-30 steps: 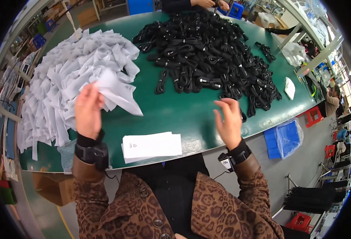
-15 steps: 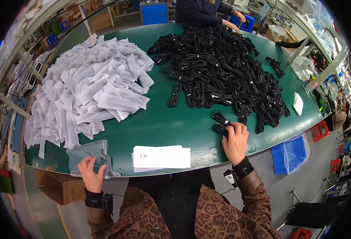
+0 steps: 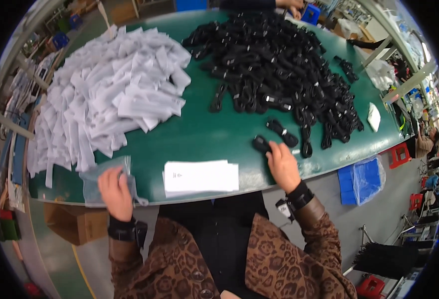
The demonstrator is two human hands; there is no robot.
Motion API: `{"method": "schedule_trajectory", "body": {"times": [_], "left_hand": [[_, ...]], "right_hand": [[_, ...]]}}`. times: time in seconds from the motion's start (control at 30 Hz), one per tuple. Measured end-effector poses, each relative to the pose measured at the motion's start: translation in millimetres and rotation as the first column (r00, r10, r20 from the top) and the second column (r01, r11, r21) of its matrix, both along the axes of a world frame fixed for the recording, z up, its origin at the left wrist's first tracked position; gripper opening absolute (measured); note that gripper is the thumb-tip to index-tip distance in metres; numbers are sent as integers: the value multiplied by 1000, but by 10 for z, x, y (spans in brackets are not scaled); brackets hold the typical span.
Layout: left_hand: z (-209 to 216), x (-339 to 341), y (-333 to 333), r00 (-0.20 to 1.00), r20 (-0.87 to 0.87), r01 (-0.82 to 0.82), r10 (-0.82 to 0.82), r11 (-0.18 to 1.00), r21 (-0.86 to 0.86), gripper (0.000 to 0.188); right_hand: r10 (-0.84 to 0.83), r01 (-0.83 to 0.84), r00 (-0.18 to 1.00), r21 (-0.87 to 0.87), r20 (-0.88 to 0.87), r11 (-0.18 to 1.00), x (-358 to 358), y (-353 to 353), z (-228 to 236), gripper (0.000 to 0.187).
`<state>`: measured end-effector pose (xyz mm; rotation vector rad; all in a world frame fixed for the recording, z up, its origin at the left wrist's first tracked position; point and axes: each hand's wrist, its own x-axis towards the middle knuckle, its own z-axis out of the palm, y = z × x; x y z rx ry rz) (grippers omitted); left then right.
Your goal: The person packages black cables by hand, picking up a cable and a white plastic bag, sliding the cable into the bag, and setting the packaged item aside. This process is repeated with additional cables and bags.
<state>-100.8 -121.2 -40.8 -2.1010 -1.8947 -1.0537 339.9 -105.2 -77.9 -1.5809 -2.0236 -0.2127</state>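
Note:
Clear plastic bags (image 3: 90, 187) lie flat at the table's front edge on the left. My left hand (image 3: 114, 192) is on them, its fingers curled and closed on the top of a bag; the fingertips are blurred. Between the fingers and thumb of my right hand (image 3: 283, 168) is one end of a black coiled cable (image 3: 262, 144), just over the table. Right behind that hand lies a second coiled cable (image 3: 282, 132) with a pale tie. Flat white paper slips (image 3: 199, 177) are stacked between my hands.
A heap of pale sleeves (image 3: 104, 94) covers the left of the green table (image 3: 204, 134). A large heap of black coiled cables (image 3: 274, 65) fills the far right side. A crumpled white piece (image 3: 374, 117) lies by the right edge. Another person's hand (image 3: 291, 6) shows beyond the table.
The view has tilted, so the table sits higher. My right hand has drawn one coiled cable leftward, and another now shows apart behind it. My left hand stays at the bags.

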Motion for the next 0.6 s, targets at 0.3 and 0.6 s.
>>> {"method": "schedule_trajectory", "body": {"times": [0.3, 0.6], "left_hand": [[0, 1538, 318, 608, 313, 792, -729, 579, -191, 17], [-346, 1712, 262, 727, 266, 686, -633, 673, -276, 13]], "right_hand": [[-22, -37, 971, -242, -237, 970, -13, 12, -47, 23], [17, -279, 810, -360, -586, 890, -354, -264, 198, 23]]}}
